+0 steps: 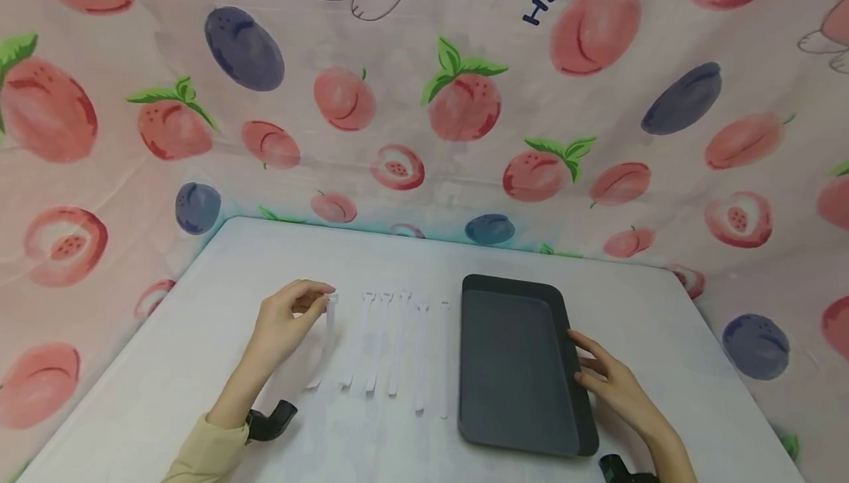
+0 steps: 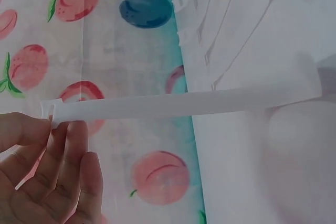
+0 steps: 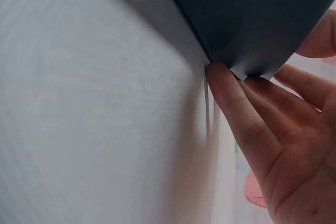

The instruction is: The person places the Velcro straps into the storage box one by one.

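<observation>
My left hand pinches the slotted end of a thin white strip between thumb and fingers. The strip hangs toward me, its other end at the white tabletop. To its right, several similar white strips lie side by side, each with a small wider tab at the far end. A dark grey rectangular tray stands right of the strips. Fairly straight fingers of my right hand touch the tray's right side. In the right wrist view, fingertips meet the dark tray wall close to the tabletop.
The white table ends at the back against a fruit-printed cloth, which also hangs along both sides. A black wrist device is worn on the left wrist; another is by the right.
</observation>
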Action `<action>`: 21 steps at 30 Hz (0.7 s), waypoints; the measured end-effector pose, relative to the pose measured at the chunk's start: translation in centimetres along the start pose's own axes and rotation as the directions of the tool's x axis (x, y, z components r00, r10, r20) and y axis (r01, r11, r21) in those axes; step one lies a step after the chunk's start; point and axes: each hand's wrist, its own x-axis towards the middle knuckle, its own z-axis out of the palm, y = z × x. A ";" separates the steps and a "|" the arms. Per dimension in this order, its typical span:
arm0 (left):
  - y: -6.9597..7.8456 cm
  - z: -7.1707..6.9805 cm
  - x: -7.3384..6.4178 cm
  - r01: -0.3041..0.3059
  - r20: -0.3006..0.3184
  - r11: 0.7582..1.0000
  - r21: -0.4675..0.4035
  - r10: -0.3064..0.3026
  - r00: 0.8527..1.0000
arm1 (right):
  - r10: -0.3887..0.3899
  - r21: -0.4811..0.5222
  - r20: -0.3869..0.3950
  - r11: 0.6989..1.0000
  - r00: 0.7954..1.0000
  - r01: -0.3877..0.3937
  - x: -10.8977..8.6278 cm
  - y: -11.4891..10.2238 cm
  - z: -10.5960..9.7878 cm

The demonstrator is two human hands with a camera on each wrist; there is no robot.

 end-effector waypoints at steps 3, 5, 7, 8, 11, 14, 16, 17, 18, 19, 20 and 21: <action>0.1 -0.1 -0.1 -0.002 0.000 1.000 -0.016 0.002 1.000 | -0.006 0.003 -0.002 1.000 1.000 0.006 -0.1 0.1 0.1; 0.1 -0.1 -0.2 0.001 -0.002 0.999 -0.032 -0.001 1.000 | -0.011 -0.001 -0.004 1.000 1.000 0.011 0.0 0.1 0.1; 0.1 -0.1 -0.2 0.003 -0.003 0.999 -0.044 -0.003 1.000 | -0.010 0.000 -0.002 1.000 1.000 0.010 0.1 0.1 0.1; 0.2 -0.2 -0.3 0.004 -0.003 0.999 -0.048 -0.004 1.000 | -0.008 0.001 -0.001 1.000 1.000 0.008 0.1 0.1 0.1; 0.3 -0.3 -0.3 0.004 -0.005 0.999 -0.051 -0.004 1.000 | 0.007 0.002 0.006 1.000 1.000 -0.007 0.1 0.1 0.1; 0.5 -0.5 -0.4 0.011 -0.005 0.998 -0.054 -0.011 1.000 | 0.018 0.004 0.011 1.000 1.000 -0.019 0.0 0.1 0.1; 0.7 -0.6 -0.4 0.015 -0.005 0.998 -0.061 -0.015 1.000 | 0.023 0.005 0.013 1.000 1.000 -0.023 0.0 0.2 0.1; 0.7 -0.6 -0.5 0.017 -0.006 0.998 -0.065 -0.017 1.000 | 0.022 0.003 0.012 1.000 1.000 -0.022 0.0 0.2 0.1; 0.7 -0.7 -0.5 0.017 -0.007 0.998 -0.067 -0.018 1.000 | 0.022 0.001 0.012 1.000 1.000 -0.022 0.0 0.2 0.1; 0.7 -0.7 -0.6 0.016 -0.008 0.998 -0.067 -0.017 1.000 | 0.020 -0.002 0.011 1.000 1.000 -0.020 0.1 0.2 0.1; 0.7 -0.7 -0.6 0.015 -0.010 0.998 -0.065 -0.016 1.000 | 0.020 -0.004 0.011 1.000 1.000 -0.020 0.1 0.2 0.1; 0.8 -0.8 -0.6 0.012 -0.012 0.998 -0.062 -0.013 1.000 | 0.021 -0.004 0.013 1.000 1.000 -0.021 0.1 0.2 0.1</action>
